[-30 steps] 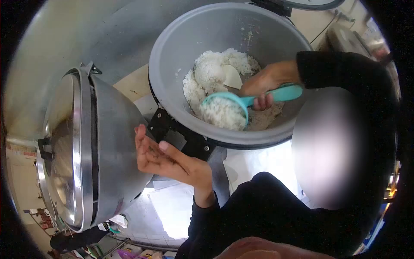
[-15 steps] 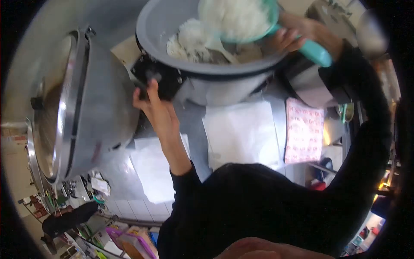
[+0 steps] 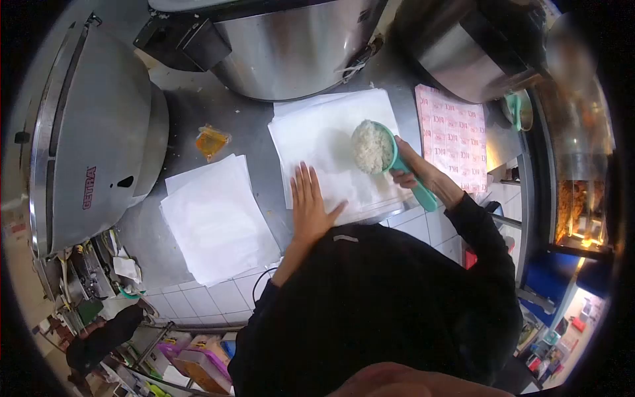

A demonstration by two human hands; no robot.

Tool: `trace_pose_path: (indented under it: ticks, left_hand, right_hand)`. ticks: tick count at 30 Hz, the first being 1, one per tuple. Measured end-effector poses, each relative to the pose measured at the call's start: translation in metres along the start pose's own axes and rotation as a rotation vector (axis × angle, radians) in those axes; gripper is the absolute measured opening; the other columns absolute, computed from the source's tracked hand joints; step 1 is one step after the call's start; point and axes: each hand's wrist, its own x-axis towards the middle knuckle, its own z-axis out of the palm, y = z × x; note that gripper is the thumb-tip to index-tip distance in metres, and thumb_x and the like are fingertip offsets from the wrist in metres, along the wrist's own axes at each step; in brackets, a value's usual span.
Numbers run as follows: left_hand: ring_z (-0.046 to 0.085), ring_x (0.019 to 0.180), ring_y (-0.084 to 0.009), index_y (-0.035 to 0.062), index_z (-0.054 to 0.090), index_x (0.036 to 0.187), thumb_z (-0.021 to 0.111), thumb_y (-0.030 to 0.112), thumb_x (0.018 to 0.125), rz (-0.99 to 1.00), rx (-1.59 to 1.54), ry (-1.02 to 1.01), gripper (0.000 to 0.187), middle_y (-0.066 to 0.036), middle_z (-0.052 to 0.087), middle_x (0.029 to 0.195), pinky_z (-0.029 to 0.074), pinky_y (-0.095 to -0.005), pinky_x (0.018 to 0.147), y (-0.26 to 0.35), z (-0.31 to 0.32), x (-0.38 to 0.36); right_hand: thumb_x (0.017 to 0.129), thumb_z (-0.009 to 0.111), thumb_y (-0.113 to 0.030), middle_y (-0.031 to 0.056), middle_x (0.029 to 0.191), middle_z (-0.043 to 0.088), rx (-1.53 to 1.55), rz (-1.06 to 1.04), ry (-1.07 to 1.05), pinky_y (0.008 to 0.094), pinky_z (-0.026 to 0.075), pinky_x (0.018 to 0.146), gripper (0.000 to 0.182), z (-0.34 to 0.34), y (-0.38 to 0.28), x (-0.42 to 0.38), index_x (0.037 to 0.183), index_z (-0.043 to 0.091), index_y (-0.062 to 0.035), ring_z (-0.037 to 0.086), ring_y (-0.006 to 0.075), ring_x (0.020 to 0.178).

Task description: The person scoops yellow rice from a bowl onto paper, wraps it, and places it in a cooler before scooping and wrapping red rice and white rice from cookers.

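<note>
My right hand (image 3: 415,171) grips the handle of a turquoise scoop (image 3: 423,196) heaped with white rice (image 3: 373,147). The scoop is over a stack of white paper sheets (image 3: 344,192), and a soft shadow falls on the paper left of it. Fingers spread, my left hand (image 3: 309,205) lies flat near the left edge of that same stack. A second stack of white sheets (image 3: 215,225) sits farther left on the metal counter (image 3: 198,106). To the right is a stack of pink printed paper (image 3: 454,139).
Behind the papers stands a steel rice cooker (image 3: 291,49), with another dark cooker (image 3: 450,46) at back right. A large grey pot marked CETRA (image 3: 112,132) takes up the left side. A small amber packet (image 3: 211,140) lies on the counter. A person in black (image 3: 106,337) is at lower left.
The rice-filled scoop has come down and toward me from above the open cooker to the white paper. My left hand has left the cooker's side and now rests on the sheets.
</note>
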Motion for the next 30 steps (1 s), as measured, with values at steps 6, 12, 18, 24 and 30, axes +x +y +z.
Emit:
trace_pose_path:
  ticks: [6,12,18,24,30]
  left_hand:
    - [0.011,0.129,-0.0346,-0.0131,0.016,0.128,0.053,0.061,0.068,-0.027,0.103,-0.009,0.102,-0.027,0.014,0.136,0.008,-0.0436,0.105,-0.009,0.025,-0.011]
    - [0.013,0.129,-0.0346,-0.0129,0.018,0.128,0.052,0.063,0.067,-0.004,0.053,-0.004,0.103,-0.027,0.016,0.136,0.010,-0.0441,0.105,-0.015,0.024,-0.017]
    - [0.015,0.128,-0.0367,-0.0129,0.018,0.128,0.049,0.065,0.068,0.035,0.051,0.014,0.103,-0.028,0.017,0.135,0.012,-0.0453,0.104,-0.021,0.023,-0.009]
    - [0.029,0.124,-0.0313,-0.0113,0.037,0.120,0.055,0.050,0.072,0.044,0.344,-0.102,0.080,-0.026,0.028,0.131,0.022,-0.0393,0.103,-0.007,0.005,-0.009]
    - [0.056,0.044,-0.0136,0.0009,0.064,0.076,0.049,0.029,0.084,0.037,-0.353,-1.506,0.033,-0.013,0.062,0.059,0.046,-0.0260,0.046,0.003,-0.062,0.105]
  right_hand:
    - [0.074,0.059,-0.044,0.0235,0.083,0.055,-1.782,-0.970,0.594,0.0336,0.046,0.042,0.067,0.064,0.028,0.018,0.131,0.027,-0.0264,0.057,0.0256,0.049]
    - [0.072,0.055,-0.048,0.0196,0.081,0.055,-2.074,-0.713,0.664,0.0312,0.048,0.041,0.068,0.059,0.044,0.034,0.131,0.027,-0.0307,0.058,0.0275,0.050]
    - [0.073,0.055,-0.045,0.0199,0.087,0.056,-2.150,-0.720,0.543,0.0322,0.050,0.045,0.067,0.047,0.023,0.035,0.132,0.026,-0.0323,0.059,0.0264,0.052]
    - [0.081,0.051,-0.035,0.0188,0.080,0.056,-1.786,-0.808,0.656,0.0392,0.048,0.051,0.058,0.064,0.039,0.036,0.132,0.025,-0.0295,0.058,0.0347,0.058]
    - [0.088,0.044,-0.026,0.0250,0.090,0.057,-1.325,-0.911,0.561,0.0460,0.044,0.062,0.044,0.077,-0.016,-0.024,0.127,0.026,-0.0167,0.056,0.0427,0.074]
